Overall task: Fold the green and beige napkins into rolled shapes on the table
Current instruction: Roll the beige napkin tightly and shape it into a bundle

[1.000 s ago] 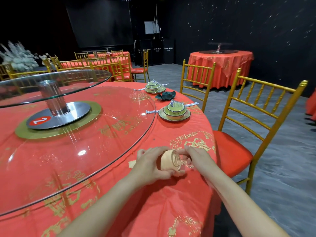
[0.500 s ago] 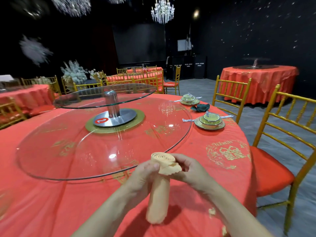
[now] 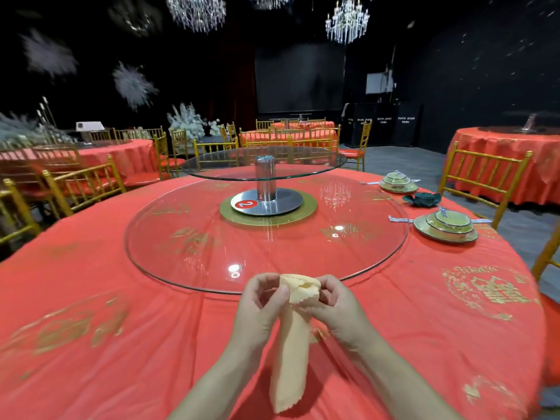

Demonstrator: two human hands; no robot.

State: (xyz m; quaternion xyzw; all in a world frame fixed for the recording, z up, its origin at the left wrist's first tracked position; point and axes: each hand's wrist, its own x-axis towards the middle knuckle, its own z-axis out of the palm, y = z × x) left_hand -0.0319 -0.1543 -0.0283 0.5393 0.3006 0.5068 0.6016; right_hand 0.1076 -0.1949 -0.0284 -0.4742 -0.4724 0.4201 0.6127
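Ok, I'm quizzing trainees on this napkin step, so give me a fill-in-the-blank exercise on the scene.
The left hand and right hand hold a rolled napkin coloured ____.
The red marker by the turntable post shows number ____.
The green napkin lies to the person's ____.
Missing words: beige; 2; right.

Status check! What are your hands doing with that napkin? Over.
Left grip and right grip pinching top of rolled beige cloth napkin, held upright. Dark green cloth napkin sits far right, untouched. Nothing blocking.
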